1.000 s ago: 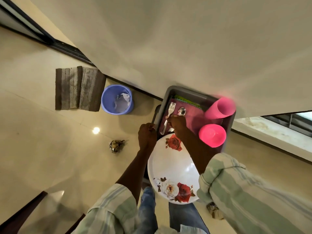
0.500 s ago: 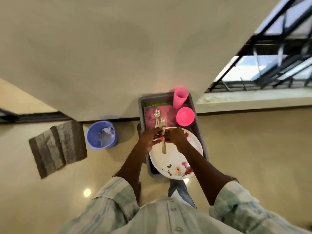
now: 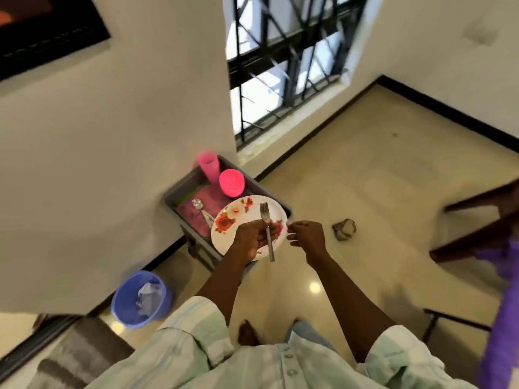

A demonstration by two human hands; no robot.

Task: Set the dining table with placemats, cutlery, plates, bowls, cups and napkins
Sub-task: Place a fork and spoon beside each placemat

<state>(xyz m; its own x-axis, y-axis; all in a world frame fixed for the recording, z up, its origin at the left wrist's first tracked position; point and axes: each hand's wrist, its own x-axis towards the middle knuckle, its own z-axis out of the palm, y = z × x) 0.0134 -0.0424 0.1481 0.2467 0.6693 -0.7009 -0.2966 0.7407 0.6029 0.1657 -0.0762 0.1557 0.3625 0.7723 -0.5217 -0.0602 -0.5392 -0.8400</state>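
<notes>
- Gripping fork (image 3: 266, 230) in left hand (image 3: 251, 238), tines up, above floral plate (image 3: 241, 217).
- Right hand (image 3: 306, 235) just beside plate rim, fingers loosely curled, holding nothing.
- Plate atop grey tub (image 3: 179, 192); spoon (image 3: 198, 204), pink cups (image 3: 231, 182) inside.

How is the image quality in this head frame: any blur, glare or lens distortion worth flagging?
Head view: motion blur smears the edges, the purple cloth and blue bin; the fork in the left hand and the plate stay fairly sharp; a lamp glare spot shines on the floor; wide-angle bending tilts the walls and window.
</notes>
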